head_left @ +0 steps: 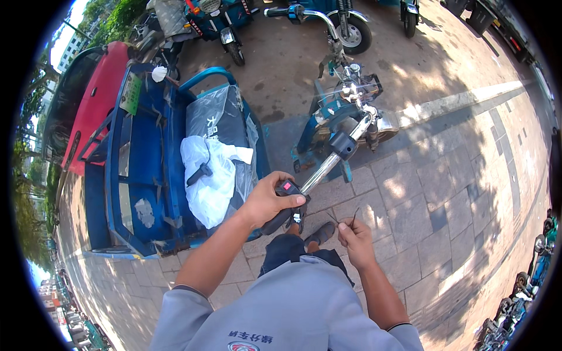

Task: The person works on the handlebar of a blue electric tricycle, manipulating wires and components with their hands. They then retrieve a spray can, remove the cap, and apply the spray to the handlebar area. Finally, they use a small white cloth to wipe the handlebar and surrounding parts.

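Note:
My left hand (266,202) is closed around a black switch housing (285,188) with a red button, at the near end of a chrome handlebar (321,174). A black grip (274,223) shows below the palm. My right hand (357,241) is apart from the bar, on its right. Its fingers pinch a thin dark bent rod (354,217), too small to name surely. Farther up the bar sits a round black fitting (342,144). The bar leads to the exposed front (356,88) of a blue cargo tricycle.
Left stands the tricycle's blue cargo bed (120,181), beside a seat (205,111) under clear plastic. On the seat lies a white plastic bag (199,205) with a black lever-like part (199,174) on it. A red vehicle (114,70) stands behind; more tricycles are parked ahead.

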